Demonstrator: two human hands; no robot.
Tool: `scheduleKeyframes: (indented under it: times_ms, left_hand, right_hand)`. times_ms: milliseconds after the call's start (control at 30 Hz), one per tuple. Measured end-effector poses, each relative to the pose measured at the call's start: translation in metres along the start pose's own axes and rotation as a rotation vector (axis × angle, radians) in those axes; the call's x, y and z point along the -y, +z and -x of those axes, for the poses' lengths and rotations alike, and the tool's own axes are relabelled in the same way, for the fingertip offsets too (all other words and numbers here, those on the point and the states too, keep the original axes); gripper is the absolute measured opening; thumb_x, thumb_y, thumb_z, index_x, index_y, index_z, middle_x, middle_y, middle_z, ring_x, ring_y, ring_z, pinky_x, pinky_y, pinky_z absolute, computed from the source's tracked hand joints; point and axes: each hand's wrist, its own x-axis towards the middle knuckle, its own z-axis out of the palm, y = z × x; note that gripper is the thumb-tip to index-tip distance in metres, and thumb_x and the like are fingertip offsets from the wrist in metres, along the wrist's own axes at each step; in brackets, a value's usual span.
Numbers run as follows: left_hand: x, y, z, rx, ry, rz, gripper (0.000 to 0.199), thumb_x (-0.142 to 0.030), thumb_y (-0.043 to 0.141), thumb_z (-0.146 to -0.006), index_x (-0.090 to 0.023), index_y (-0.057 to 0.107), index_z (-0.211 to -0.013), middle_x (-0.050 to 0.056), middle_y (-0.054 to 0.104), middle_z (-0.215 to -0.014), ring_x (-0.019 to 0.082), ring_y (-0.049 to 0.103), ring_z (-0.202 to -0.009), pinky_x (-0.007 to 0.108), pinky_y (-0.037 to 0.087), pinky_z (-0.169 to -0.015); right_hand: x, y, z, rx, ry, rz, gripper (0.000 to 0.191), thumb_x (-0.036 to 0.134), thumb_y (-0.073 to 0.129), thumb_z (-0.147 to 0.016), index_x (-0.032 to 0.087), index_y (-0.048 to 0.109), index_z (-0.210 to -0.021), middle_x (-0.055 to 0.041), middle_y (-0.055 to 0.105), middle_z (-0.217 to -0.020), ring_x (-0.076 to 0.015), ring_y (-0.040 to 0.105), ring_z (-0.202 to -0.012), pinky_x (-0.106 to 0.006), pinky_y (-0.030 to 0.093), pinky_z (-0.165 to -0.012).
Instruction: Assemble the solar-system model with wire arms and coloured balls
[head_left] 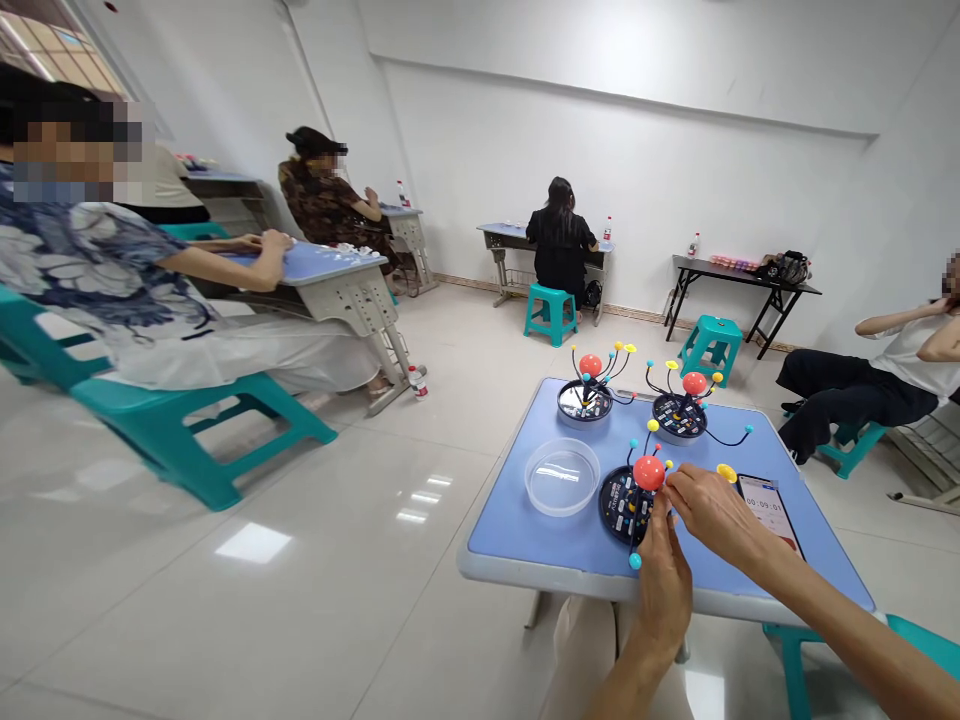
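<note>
Right hand point(712, 515) nearest glossy red sphere point(649, 472), fingers narrowly pinched just right of it; left hand point(664, 590) narrow against round black disc base point(619, 510); any hold: cannot tell.

Planet-style model point(628, 500) on the tabletop point(525, 540), near the front edge, right of centre. Round black base point(616, 508) with small printed labels, lying roughly flat as far as visible. Red ball point(649, 472) sits above the middle on a short stem. Thin dark wire arms fan out from it, tipped with small balls: yellow point(652, 425) at the far side, blue point(635, 561) past the near rim of the base. Right hand point(712, 515) is up against the red ball, left hand point(664, 590) at the near side of the base. Fingers hide the base's right part; grip not readable.
</note>
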Motion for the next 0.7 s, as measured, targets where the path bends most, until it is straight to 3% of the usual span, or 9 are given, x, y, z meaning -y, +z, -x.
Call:
scheduleKeyframes:
  times_ms: [167,300,367,433,500,567,633,700]
  left_hand:
    - [0.000,-0.001,0.000,0.047,-0.042,-0.004,0.045,-0.030,0.046,-0.096,-0.019,0.049,-0.139,0.012,0.051,-0.143,0.024,0.048,-0.133,0.040,0.039,-0.112]
    - [-0.009,-0.003,0.004,0.113,-0.122,-0.049,0.047,-0.032,0.041,-0.098,-0.022,0.043,-0.144,0.010,0.047,-0.147,0.021,0.046,-0.134,0.034,0.038,-0.113]
    - [-0.009,-0.010,0.016,0.142,-0.092,-0.141,0.047,-0.029,0.036,-0.099,-0.020,0.041,-0.145,0.010,0.046,-0.148,0.020,0.045,-0.135,0.034,0.038,-0.113]
    - [-0.004,-0.026,0.036,0.177,0.022,-0.279,0.047,-0.024,0.034,-0.099,-0.018,0.042,-0.144,0.011,0.048,-0.146,0.021,0.045,-0.135,0.037,0.039,-0.112]
    - [0.003,-0.052,0.057,0.192,0.221,-0.427,0.045,-0.022,0.039,-0.096,-0.020,0.049,-0.139,0.011,0.055,-0.140,0.023,0.051,-0.130,0.038,0.044,-0.108]
    - [0.004,-0.083,0.069,0.051,0.342,-0.543,0.037,-0.021,0.043,-0.095,-0.026,0.061,-0.127,0.008,0.069,-0.121,0.022,0.063,-0.114,0.034,0.053,-0.095]
    - [-0.005,-0.108,0.063,-0.023,0.386,-0.673,0.027,-0.026,0.051,-0.092,-0.026,0.069,-0.112,0.008,0.074,-0.103,0.022,0.069,-0.098,0.033,0.056,-0.085]
    - [-0.024,-0.121,0.040,-0.080,0.307,-0.784,0.028,-0.028,0.045,-0.094,-0.021,0.071,-0.103,0.009,0.074,-0.093,0.023,0.070,-0.088,0.034,0.055,-0.079]
  right_hand:
    - [0.001,-0.006,0.000,0.004,0.029,-0.003,0.028,0.018,0.040,-0.095,0.017,0.064,-0.080,-0.0071,0.065,-0.076,-0.0167,0.058,-0.061,-0.027,0.031,-0.054]
    - [-0.009,-0.027,0.015,-0.175,0.099,-0.151,0.026,0.030,0.044,-0.094,0.019,0.063,-0.107,-0.0079,0.068,-0.084,-0.0195,0.060,-0.065,-0.029,0.039,-0.059]
    - [-0.013,-0.037,0.032,-0.250,0.142,-0.258,0.027,0.036,0.045,-0.094,0.019,0.066,-0.095,-0.0053,0.065,-0.074,-0.0180,0.056,-0.060,-0.029,0.040,-0.059]
    - [-0.014,-0.036,0.055,-0.259,0.196,-0.355,0.034,0.041,0.046,-0.093,0.020,0.063,-0.073,-0.0021,0.058,-0.060,-0.0159,0.050,-0.054,-0.028,0.037,-0.055]
    - [-0.011,-0.022,0.078,-0.193,0.267,-0.444,0.043,0.044,0.046,-0.093,0.020,0.054,-0.058,-0.0005,0.052,-0.053,-0.0146,0.045,-0.051,-0.026,0.033,-0.049]
    - [-0.007,0.002,0.093,-0.067,0.321,-0.513,0.047,0.045,0.043,-0.093,0.020,0.050,-0.054,0.0004,0.050,-0.050,-0.0136,0.043,-0.048,-0.026,0.030,-0.046]
    - [-0.004,0.029,0.096,0.000,0.360,-0.509,0.046,0.041,0.042,-0.092,0.019,0.049,-0.053,0.0005,0.051,-0.049,-0.0138,0.045,-0.048,-0.026,0.029,-0.048]
    - [-0.003,0.050,0.087,-0.035,0.440,-0.480,0.044,0.039,0.042,-0.092,0.019,0.050,-0.053,-0.0009,0.055,-0.050,-0.0150,0.049,-0.050,-0.026,0.030,-0.050]
